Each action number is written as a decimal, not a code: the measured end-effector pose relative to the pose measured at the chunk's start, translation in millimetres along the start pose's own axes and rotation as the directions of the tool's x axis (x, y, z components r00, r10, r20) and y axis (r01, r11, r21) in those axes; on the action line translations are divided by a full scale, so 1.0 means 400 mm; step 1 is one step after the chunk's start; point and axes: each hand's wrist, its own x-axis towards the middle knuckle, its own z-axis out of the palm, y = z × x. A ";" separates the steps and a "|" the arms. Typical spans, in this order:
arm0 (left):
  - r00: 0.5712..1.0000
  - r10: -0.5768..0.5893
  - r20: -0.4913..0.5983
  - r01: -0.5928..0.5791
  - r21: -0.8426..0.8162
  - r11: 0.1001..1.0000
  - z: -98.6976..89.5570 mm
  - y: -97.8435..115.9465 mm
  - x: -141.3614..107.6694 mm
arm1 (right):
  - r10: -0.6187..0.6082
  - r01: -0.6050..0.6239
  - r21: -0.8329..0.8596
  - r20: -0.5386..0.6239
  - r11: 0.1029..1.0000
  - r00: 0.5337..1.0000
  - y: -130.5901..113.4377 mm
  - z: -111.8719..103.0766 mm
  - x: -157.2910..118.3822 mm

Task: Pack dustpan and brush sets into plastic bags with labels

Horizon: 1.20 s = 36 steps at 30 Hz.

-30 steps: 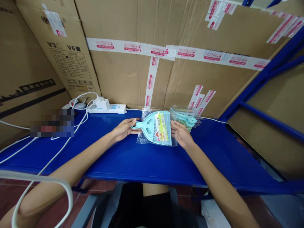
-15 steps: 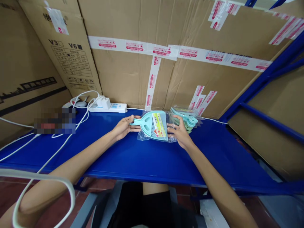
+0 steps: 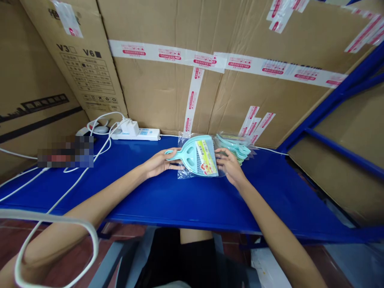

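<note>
A light-blue mini dustpan with a brush (image 3: 192, 158), wrapped in a clear plastic bag with a yellow-green label, is held between both hands over the blue table. My left hand (image 3: 160, 163) grips the handle end, thumb on top and fingers underneath. At the brush end, my right hand (image 3: 229, 165) is closed on the edge of the bag, its fingertips partly behind the clear film. Just behind my right hand lies a stack of similar bagged dustpans (image 3: 235, 146), light blue with some green; the hand covers part of it.
A white power strip (image 3: 147, 134) with a plugged-in adapter (image 3: 129, 128) sits against the cardboard wall (image 3: 156, 96). White cables (image 3: 103, 154) run across the left of the blue table (image 3: 180, 204). A blue metal frame (image 3: 339, 150) stands at the right. One blurred patch hides items at the left.
The bagged dustpan has shifted slightly right and tilted a little, with both hands still on it. The camera view has moved slightly.
</note>
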 end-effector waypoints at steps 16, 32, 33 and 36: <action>0.997 -0.022 0.068 0.017 0.067 0.998 -0.010 0.014 -0.005 | -0.115 0.110 -0.152 -0.029 0.982 0.993 -0.024 -0.014 -0.002; 0.998 -0.022 0.057 0.015 0.112 0.994 -0.017 0.009 0.000 | -0.098 0.100 -0.197 0.020 0.975 0.995 -0.003 -0.016 0.007; 0.999 -0.019 0.047 0.013 0.107 0.994 -0.018 0.010 0.001 | -0.078 0.079 -0.167 0.014 0.983 0.997 -0.005 -0.017 0.008; 1.000 0.001 0.018 -0.002 0.089 0.996 -0.023 0.011 0.004 | -0.041 0.042 -0.088 0.007 0.995 0.999 -0.010 -0.022 0.012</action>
